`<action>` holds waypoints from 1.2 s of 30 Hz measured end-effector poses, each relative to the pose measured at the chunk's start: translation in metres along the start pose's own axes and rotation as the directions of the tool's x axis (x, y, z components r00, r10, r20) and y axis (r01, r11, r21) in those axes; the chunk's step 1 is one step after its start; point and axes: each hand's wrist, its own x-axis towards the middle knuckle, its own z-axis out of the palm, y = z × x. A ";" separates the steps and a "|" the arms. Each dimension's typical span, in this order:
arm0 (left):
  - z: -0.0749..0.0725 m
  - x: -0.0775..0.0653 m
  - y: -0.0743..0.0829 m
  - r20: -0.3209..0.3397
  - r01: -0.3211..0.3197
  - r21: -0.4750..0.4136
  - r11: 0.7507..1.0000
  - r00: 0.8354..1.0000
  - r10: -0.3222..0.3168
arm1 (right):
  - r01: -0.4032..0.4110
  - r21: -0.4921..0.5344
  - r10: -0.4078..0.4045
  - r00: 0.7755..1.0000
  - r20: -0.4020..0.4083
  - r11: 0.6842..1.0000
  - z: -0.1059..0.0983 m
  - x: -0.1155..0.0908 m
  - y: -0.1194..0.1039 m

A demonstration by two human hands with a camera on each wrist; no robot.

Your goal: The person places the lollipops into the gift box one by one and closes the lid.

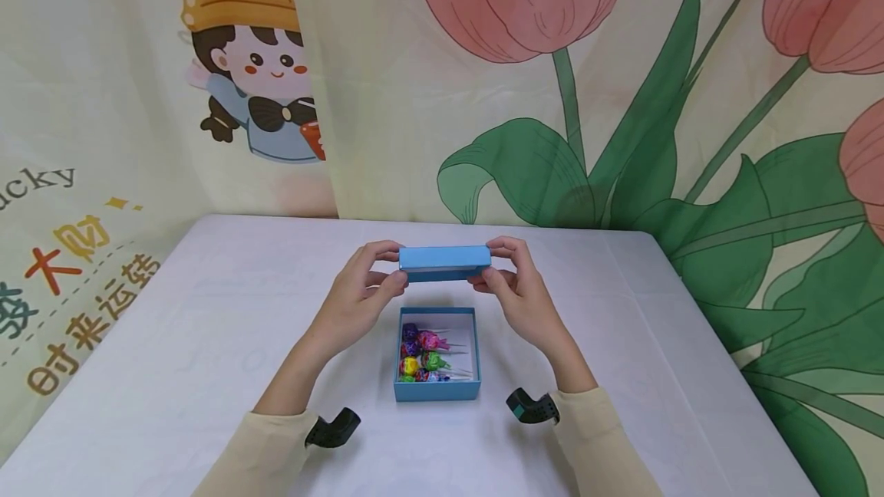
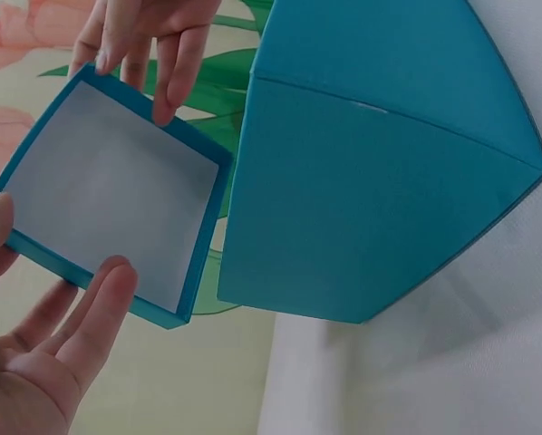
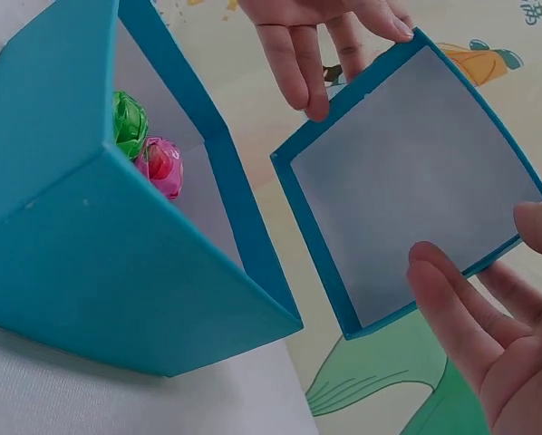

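Observation:
Both hands hold a blue box lid (image 1: 445,258) in the air, one at each end, just beyond and above an open blue box (image 1: 437,390). My left hand (image 1: 359,290) grips the lid's left side between thumb and fingers, and my right hand (image 1: 519,290) grips its right side the same way. The lid's pale inner face shows in both wrist views. Inside the box lie several wrapped lollipops (image 1: 431,340), purple, pink, yellow and green, heaped to the left with white sticks pointing right. In the right wrist view a green lollipop (image 3: 129,123) shows past the box wall.
The box stands on a white-covered table (image 1: 276,267). Behind it hangs a printed backdrop (image 1: 387,98) with tulips and a cartoon figure. Black wrist devices (image 1: 333,428) extend inward from both sleeves, at either side of the box.

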 end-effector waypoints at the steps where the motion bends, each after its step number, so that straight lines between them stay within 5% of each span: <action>1: 0.000 0.000 0.000 0.001 0.001 0.005 1.000 1.000 -0.001 | -0.002 0.006 0.002 1.000 0.001 1.000 0.000 0.000 0.000; 14: -0.003 0.000 0.003 -0.013 0.047 0.025 0.999 0.999 -0.046 | -0.065 0.051 0.065 0.998 0.001 0.997 0.000 -0.002 -0.001; 36: -0.004 0.001 0.002 -0.036 0.009 -0.043 0.999 0.999 -0.010 | -0.139 0.026 0.140 0.990 -0.011 0.990 0.000 -0.003 -0.003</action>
